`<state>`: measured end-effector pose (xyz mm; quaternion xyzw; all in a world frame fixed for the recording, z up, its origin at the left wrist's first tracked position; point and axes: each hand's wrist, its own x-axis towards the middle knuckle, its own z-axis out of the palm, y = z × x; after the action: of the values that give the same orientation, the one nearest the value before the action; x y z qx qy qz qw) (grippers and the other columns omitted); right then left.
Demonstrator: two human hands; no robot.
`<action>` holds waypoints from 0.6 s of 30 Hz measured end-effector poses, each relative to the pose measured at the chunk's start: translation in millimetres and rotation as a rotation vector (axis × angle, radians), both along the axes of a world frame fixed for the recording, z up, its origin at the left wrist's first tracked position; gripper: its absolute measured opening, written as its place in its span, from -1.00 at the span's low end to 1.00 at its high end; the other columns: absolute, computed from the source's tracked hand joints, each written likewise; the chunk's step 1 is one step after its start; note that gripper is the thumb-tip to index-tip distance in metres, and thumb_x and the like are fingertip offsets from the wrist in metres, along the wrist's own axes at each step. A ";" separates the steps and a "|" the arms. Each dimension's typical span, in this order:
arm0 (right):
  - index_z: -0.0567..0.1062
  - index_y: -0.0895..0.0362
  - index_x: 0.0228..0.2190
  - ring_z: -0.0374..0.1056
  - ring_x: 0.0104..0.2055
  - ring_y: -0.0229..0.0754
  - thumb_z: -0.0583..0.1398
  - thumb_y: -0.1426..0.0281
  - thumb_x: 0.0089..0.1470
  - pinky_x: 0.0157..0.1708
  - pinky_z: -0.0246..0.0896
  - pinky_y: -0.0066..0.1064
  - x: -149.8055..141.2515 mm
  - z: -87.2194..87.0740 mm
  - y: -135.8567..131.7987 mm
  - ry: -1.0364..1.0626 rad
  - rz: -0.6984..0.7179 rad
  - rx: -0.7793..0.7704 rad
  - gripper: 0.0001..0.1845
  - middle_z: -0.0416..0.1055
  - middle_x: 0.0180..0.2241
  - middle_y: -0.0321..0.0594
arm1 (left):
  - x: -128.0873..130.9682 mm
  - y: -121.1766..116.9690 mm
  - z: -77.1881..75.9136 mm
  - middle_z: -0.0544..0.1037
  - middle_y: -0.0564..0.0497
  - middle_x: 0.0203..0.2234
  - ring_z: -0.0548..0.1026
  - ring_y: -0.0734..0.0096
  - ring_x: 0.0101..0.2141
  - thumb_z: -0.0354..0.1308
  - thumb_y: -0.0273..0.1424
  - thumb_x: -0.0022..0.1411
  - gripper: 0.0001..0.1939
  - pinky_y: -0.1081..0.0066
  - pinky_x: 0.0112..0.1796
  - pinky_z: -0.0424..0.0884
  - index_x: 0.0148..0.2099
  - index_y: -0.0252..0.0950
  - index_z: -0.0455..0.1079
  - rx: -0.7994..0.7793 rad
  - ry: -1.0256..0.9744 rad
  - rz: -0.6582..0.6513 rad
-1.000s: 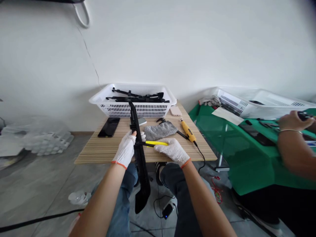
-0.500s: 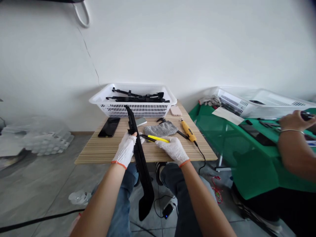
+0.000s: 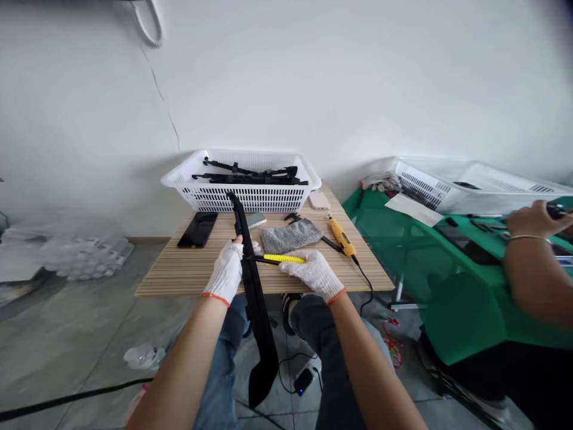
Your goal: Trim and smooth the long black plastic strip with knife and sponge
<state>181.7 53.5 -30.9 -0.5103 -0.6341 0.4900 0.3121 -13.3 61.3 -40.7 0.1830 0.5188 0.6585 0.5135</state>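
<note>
My left hand (image 3: 227,272), in a white knit glove, is closed around a long black plastic part (image 3: 253,292) that runs from the wooden table (image 3: 179,272) down past my knees. My right hand (image 3: 313,272), gloved too, grips a yellow-handled knife (image 3: 281,259), whose dark tip rests against the black part beside my left thumb. Both hands sit at the table's near edge.
A white basket (image 3: 242,194) with black parts stands at the back. A black phone (image 3: 197,229), a grey cloth (image 3: 290,235), a yellow corded tool (image 3: 341,237) and a pink phone (image 3: 319,200) lie on the table. Another person's arm (image 3: 530,263) works over a green table (image 3: 403,239) at right.
The long black part has shifted slightly, its lower end swinging a little right and lower. The knife has dropped back from a raised angle to level against the part.
</note>
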 end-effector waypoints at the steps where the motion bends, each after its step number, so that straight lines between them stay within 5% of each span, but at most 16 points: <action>1: 0.68 0.21 -0.25 0.39 -0.39 -0.21 0.33 0.18 -0.14 -0.36 0.24 -0.45 -0.1 -0.3 0.1 -0.003 0.001 0.000 -0.56 0.55 -0.46 -0.24 | 0.5 -0.5 0.9 0.58 -0.04 -0.57 0.61 0.23 -0.42 0.17 -0.28 0.11 -0.81 0.32 -0.35 0.54 -0.31 -0.32 0.42 0.006 0.017 0.007; 6: 0.68 0.18 -0.24 0.45 -0.33 -0.17 0.34 0.17 -0.13 -0.30 0.27 -0.43 -0.7 -0.7 0.1 -0.036 -0.034 0.020 -0.57 0.59 -0.41 -0.23 | 0.3 -4.6 9.5 0.60 -0.04 -0.53 0.63 0.19 -0.35 0.12 -0.42 -0.04 -0.77 0.25 -0.24 0.55 -0.27 -0.34 0.45 0.099 0.050 0.007; 13: 0.68 0.16 -0.28 0.44 -0.34 -0.16 0.33 0.16 -0.11 -0.35 0.26 -0.43 0.8 -1.4 0.2 -0.065 0.013 0.053 -0.61 0.59 -0.42 -0.23 | -6.3 -17.5 29.7 0.61 0.07 -0.37 0.63 0.31 -0.27 0.07 -0.64 -0.12 -0.29 0.32 -0.16 0.54 0.14 -0.17 0.31 0.125 -0.008 -0.127; 18: 0.67 0.17 -0.23 0.42 -0.36 -0.19 0.33 0.14 -0.11 -0.37 0.24 -0.44 2.1 -9.4 2.5 -0.034 0.038 0.074 -0.55 0.59 -0.40 -0.23 | -16.6 -22.2 32.7 0.61 0.01 -0.29 0.61 0.39 -0.22 0.17 -0.66 -0.05 -0.57 0.47 -0.14 0.50 -0.09 -0.26 0.46 0.101 0.009 -0.265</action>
<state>183.8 56.0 -40.3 -0.4948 -0.6665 0.4632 0.3104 -29.9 39.1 -7.9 0.2784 0.4587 0.6093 0.5838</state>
